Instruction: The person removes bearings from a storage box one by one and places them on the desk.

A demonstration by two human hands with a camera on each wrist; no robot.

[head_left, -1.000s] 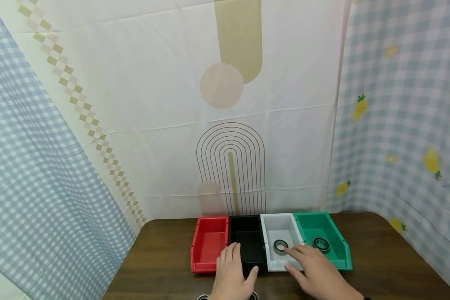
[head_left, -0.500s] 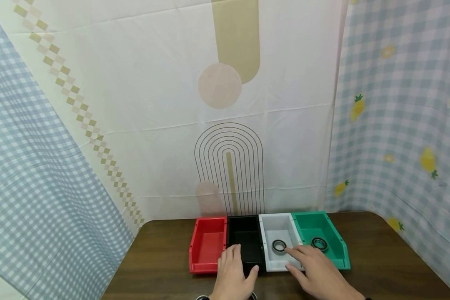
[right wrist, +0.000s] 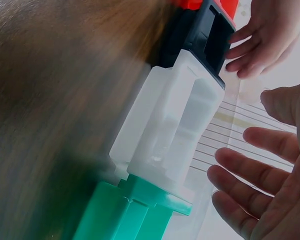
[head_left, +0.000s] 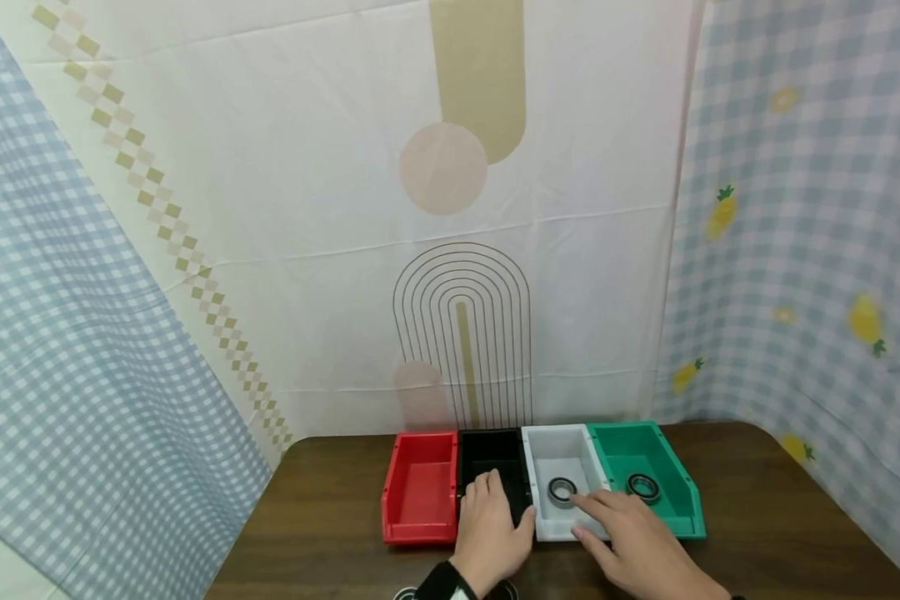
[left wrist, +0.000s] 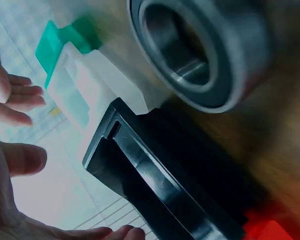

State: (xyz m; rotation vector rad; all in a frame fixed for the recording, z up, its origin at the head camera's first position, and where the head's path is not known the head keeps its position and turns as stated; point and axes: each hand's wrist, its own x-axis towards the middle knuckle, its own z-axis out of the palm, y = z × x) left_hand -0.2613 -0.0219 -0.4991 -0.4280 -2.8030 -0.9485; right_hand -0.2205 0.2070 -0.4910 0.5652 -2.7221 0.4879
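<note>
Four small bins stand in a row at the table's back: red, black, white and green. One metal bearing lies in the white bin and another bearing in the green one. My left hand lies flat over the black bin's front part, fingers straight, holding nothing. My right hand hovers over the white bin's front edge, fingers spread, tips close to the bearing there. In the left wrist view a further bearing lies on the table before the black bin.
Loose bearings peek in at the bottom edge of the brown table. Patterned cloth backdrops close in the back and both sides. The right wrist view shows the white bin's front beside the green bin.
My left hand has slid forward and a little right, from the black bin's front lip to over its inside; a dark sleeve cuff now shows. The right hand has barely moved.
</note>
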